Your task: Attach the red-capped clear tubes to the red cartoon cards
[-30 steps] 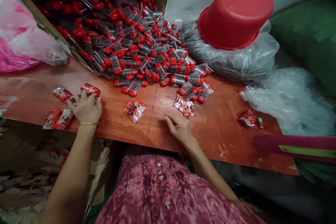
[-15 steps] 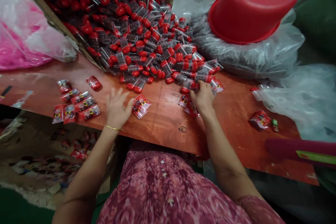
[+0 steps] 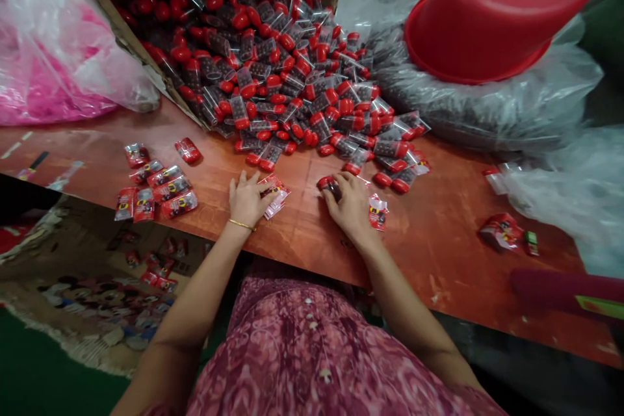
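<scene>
My left hand (image 3: pixel 247 199) rests on a small stack of red printed packets (image 3: pixel 275 195) on the orange-brown table (image 3: pixel 439 234), fingers pinching at the top one. My right hand (image 3: pixel 350 203) lies a little to the right, fingers curled over a clear tube with a red cap (image 3: pixel 328 183). A loose red packet (image 3: pixel 377 213) lies beside its thumb side. Just beyond both hands a big heap of red-capped clear tubes (image 3: pixel 292 84) spills out of a cardboard box onto the table.
Several filled packets (image 3: pixel 156 185) lie in a group at the left near the table edge. A red basin (image 3: pixel 492 13) sits upturned on a clear bag of dark bits (image 3: pixel 487 110). Pink bag (image 3: pixel 53 78) far left, more packets (image 3: pixel 502 233) right.
My left hand moved right from the packet group onto the stack of packets. My right hand reached to the tube heap and drew back toward me with a tube under its fingers.
</scene>
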`<state>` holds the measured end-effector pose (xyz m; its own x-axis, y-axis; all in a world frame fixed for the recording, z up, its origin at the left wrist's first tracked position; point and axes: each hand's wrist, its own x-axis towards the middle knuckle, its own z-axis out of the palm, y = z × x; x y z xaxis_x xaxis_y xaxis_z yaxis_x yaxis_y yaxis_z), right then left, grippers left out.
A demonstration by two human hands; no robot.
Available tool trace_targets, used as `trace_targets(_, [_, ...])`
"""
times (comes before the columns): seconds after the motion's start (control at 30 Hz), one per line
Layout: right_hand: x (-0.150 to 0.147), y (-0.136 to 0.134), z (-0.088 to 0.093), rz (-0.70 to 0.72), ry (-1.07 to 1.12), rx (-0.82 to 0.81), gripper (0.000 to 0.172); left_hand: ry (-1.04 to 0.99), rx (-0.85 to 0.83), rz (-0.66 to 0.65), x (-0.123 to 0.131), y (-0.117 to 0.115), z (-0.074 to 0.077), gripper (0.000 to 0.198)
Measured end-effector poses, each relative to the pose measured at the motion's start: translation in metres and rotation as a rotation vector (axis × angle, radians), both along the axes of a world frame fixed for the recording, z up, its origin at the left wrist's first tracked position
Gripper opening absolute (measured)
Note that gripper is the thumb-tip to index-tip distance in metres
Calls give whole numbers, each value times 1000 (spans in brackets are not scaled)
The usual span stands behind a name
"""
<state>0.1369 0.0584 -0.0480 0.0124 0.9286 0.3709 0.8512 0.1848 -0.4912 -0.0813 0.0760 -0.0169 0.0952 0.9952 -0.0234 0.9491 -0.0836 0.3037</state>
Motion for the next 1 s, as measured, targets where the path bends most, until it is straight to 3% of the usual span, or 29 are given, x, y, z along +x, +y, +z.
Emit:
trace_targets(0.2, [-23, -16, 18, 109, 170, 38, 23, -109, 110, 64, -1, -1, -9, 25])
trace_targets(0.4, [-67, -8, 18, 196, 842, -304, 32, -335, 154, 106, 11, -18, 10, 25])
trace_targets(0.5, [-76, -3, 22, 180, 1009, -310, 28, -422, 174, 85, 18, -29, 17, 25])
trace_targets(0.6, [-75, -7, 27, 149, 1019, -230, 24, -524, 150, 161, 19, -37, 18, 32])
trace_targets(0.67, [-73, -14, 28, 145, 1017, -204, 23, -641, 20, 234, 18, -44, 18, 38])
trace_targets(0.8, [-69, -30, 26, 180, 892, -193, 25, -1107, -334, 340, 25, -57, 17, 44])
trace_targets(0.9, [-69, -38, 22, 187, 781, -199, 33, -1454, -403, 509, 33, -63, 17, 40])
trace_targets(1.0, [-67, -41, 20, 201, 686, -174, 37, -1598, -493, 600, 37, -63, 16, 38])
